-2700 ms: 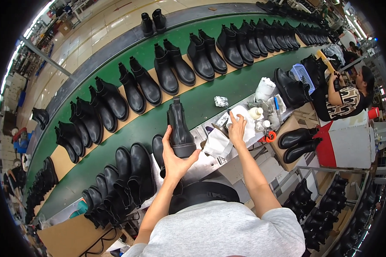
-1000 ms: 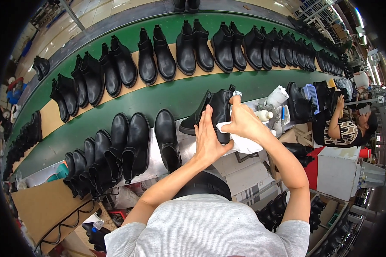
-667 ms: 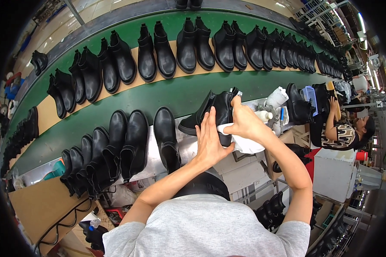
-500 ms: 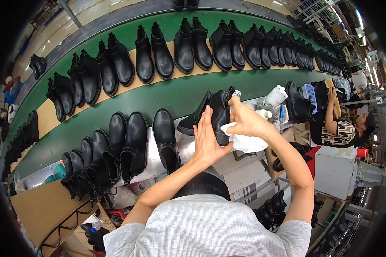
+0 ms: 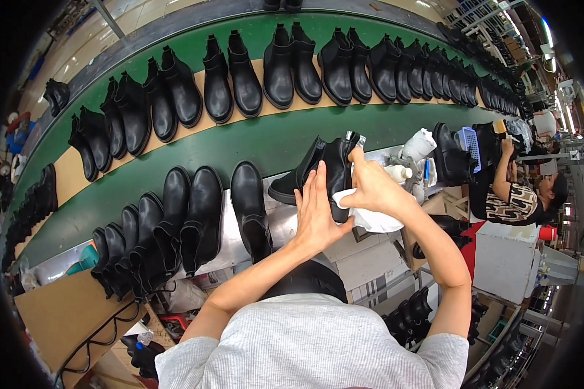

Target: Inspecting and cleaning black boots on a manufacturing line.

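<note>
A black ankle boot (image 5: 336, 162) lies at the front edge of the green bench, its toe pointing left and its shaft to the far right. My left hand (image 5: 316, 217) grips it, fingers stretched along its side and thumb near the heel. In my right hand (image 5: 377, 187) is a bunched white cloth (image 5: 377, 221), pressed against the boot's heel end; the rest of the cloth hangs below. My right index finger reaches up towards the boot's top edge. Left of my hands a single black boot (image 5: 249, 188) stands on a metal strip.
Several pairs of black boots (image 5: 292, 68) line a tan strip on the green bench (image 5: 240, 139). More boots (image 5: 201, 201) stand at the near left. White bottles (image 5: 399, 173), a blue basket (image 5: 468, 146) and another boot (image 5: 449, 152) sit to the right. A co-worker (image 5: 512, 202) is farther right.
My right hand has shifted slightly along the boot's heel end, and the cloth under it has changed shape. My left hand stays on the boot in nearly the same place.
</note>
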{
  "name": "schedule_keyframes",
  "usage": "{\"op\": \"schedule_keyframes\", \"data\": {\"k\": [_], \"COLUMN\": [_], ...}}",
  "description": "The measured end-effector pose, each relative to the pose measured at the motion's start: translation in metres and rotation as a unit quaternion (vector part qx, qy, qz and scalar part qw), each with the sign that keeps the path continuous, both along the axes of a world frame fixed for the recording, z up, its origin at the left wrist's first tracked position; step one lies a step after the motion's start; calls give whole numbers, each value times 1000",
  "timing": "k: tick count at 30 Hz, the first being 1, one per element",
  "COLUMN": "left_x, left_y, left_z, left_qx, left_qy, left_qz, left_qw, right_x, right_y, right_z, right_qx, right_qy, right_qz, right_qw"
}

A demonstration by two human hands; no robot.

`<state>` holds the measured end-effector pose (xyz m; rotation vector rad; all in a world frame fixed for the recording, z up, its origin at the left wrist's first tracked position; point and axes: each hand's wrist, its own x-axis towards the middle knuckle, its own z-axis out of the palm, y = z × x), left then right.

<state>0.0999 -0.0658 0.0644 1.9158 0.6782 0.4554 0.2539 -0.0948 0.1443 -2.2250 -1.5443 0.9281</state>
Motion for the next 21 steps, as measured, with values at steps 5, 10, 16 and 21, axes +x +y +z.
{"op": "schedule_keyframes", "data": {"k": [5, 10, 16, 21], "left_x": [0, -6, -16, -21], "left_y": [6, 22, 39, 45], "left_z": [-1, 8, 9, 7], "left_qx": [0, -18, -32, -63], "left_qy": [-21, -30, -59, -71], "left_qz": [8, 11, -13, -25], "left_qw": [1000, 999, 998, 995], "right_x": [-1, 7, 8, 2], "right_y": [2, -10, -14, -5], "right_z": [-2, -13, -41, -38], "right_qx": [-4, 62, 147, 151], "right_qy": [-32, 121, 299, 288], "right_qz": [21, 9, -32, -13], "right_qw": [999, 991, 943, 945]}}
